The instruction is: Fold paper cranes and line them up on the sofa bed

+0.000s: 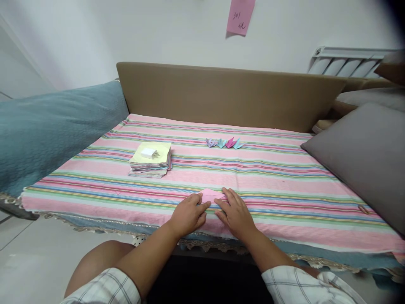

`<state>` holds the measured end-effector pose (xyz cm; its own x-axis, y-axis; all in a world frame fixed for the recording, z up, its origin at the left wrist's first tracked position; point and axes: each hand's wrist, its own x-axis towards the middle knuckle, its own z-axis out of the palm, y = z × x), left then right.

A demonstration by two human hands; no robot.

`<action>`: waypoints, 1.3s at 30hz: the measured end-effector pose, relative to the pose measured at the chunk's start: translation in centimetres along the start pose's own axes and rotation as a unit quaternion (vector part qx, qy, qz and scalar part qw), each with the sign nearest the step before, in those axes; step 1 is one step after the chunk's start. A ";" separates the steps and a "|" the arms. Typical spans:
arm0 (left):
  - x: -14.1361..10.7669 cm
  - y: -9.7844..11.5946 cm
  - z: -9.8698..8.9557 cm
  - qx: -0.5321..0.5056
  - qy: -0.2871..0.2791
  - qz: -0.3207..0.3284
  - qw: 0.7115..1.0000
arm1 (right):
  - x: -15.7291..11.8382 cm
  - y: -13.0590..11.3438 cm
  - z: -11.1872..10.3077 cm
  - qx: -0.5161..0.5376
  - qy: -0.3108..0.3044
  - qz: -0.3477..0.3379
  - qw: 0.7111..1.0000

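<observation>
A folded piece of pink paper [209, 194] lies flat on the striped cloth in front of me. My left hand [189, 214] is at its left side, with thumb and forefinger closed on the edge and the other fingers curled. At the right side, my right hand [236, 212] rests with its fingers stretched out and apart, the tips touching the paper. Beyond my hands stands a row of small folded paper cranes [230, 142] in lilac, teal, magenta and light blue. To the left is a stack of square paper [162, 153], yellow on top, with a white plug adapter [148, 152] on it.
The striped cloth [268, 177] covers the seat of a couch with a brown backrest [221, 95]. A blue-covered armrest [63, 122] bounds the left, a grey cushion [367, 152] the right. A pink note [240, 17] and a radiator [351, 61] are on the wall.
</observation>
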<state>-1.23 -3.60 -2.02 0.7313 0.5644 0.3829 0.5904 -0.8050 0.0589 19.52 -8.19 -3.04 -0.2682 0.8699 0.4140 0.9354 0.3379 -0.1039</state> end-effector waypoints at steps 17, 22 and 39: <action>0.1 0.1 -0.2 -0.002 0.007 0.001 1.000 | 2.0 -0.7 -0.9 0.001 0.058 -0.042 0.997; 0.2 0.4 -0.6 -0.022 -0.030 -0.031 0.999 | 3.7 -2.8 -0.1 0.057 -0.053 -0.103 0.992; 0.0 0.1 0.1 -0.012 0.014 -0.002 1.000 | 2.8 -0.9 0.0 0.018 -0.159 0.019 0.987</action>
<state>-1.15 -3.71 -2.09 0.7187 0.5629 0.4082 0.5854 -0.8066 0.0817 17.95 -6.03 -1.79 -0.2964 0.9492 0.1054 0.9391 0.3098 -0.1490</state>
